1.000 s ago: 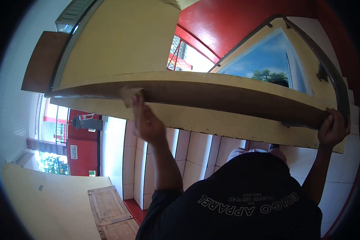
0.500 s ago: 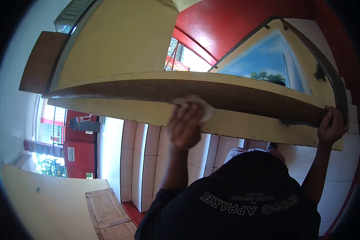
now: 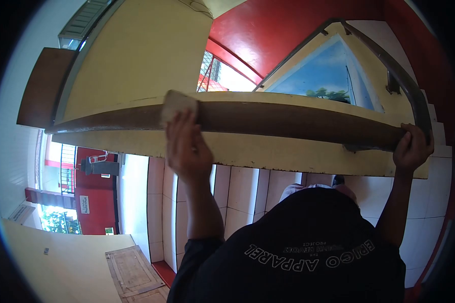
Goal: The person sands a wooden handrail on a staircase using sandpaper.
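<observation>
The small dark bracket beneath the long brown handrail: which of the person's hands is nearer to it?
The right hand, which grips the handrail just beyond the bracket; the left hand is much farther off, on the bracket's other side, holding a flat tan pad.

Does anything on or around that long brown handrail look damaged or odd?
Yes: the pale yellow painted ledge beneath the long brown handrail has dark, uneven spots along its edge nearest the person, which look like chipped paint. Nothing else stands out.
</observation>
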Action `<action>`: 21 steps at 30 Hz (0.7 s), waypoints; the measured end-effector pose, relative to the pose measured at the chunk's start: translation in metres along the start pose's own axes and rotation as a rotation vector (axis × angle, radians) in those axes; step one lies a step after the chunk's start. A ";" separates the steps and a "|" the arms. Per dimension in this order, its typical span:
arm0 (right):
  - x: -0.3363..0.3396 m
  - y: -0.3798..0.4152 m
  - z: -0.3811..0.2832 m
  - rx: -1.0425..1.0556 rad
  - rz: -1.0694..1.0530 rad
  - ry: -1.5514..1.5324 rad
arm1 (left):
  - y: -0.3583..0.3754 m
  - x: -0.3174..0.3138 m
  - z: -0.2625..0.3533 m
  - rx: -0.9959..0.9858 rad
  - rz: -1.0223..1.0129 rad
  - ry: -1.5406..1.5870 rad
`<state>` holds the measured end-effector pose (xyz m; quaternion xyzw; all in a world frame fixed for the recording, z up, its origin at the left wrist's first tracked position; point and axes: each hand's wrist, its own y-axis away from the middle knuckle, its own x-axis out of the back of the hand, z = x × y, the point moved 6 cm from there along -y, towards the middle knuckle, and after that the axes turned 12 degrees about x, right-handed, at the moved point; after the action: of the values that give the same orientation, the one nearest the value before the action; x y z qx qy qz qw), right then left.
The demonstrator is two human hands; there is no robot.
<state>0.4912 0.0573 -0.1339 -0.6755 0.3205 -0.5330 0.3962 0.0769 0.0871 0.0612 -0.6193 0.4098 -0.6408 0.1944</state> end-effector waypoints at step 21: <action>0.003 -0.046 -0.049 -0.066 -0.192 -0.041 | -0.001 -0.023 0.067 -0.196 -0.231 0.091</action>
<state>0.4451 0.0676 -0.0862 -0.7267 0.2634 -0.5437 0.3270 0.1444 0.0864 0.0406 -0.6488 0.4048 -0.6431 0.0393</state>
